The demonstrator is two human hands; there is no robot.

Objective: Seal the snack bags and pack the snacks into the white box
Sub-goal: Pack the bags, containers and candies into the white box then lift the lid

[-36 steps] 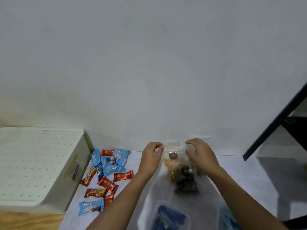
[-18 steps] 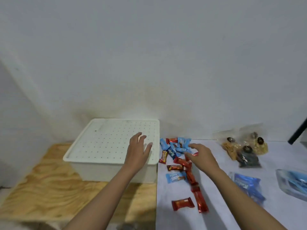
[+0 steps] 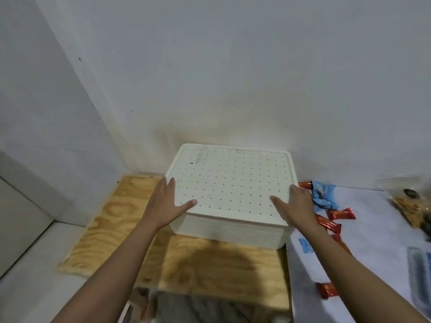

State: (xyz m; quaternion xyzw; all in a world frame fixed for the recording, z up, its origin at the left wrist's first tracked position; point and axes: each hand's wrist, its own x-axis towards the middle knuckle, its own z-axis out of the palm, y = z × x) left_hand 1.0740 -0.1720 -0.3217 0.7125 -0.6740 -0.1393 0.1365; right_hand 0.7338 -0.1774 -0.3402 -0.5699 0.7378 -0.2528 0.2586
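The white box [image 3: 233, 231] stands against the wall with its perforated lid [image 3: 231, 183] on. My left hand [image 3: 165, 203] clasps the lid's left edge, thumb on top and fingers down the side. My right hand [image 3: 296, 206] clasps the right edge the same way. Just right of the box lie small blue wrapped snacks [image 3: 323, 194] and red wrapped snacks [image 3: 341, 214], partly hidden by my right hand. A clear snack bag [image 3: 412, 206] with brown and dark pieces lies at the far right. Another clear bag with blue packs [image 3: 419, 271] is cut off by the frame edge.
The box rests on a plywood board [image 3: 121, 224]; the snacks lie on a white cloth [image 3: 373, 241] to its right. One red snack [image 3: 326, 289] lies apart near the front. Walls close in behind and on the left.
My view swung left from the clear snack bag to the box. Both hands left that bag, crossed over the wrapped snacks and now clasp the two sides of the box lid.
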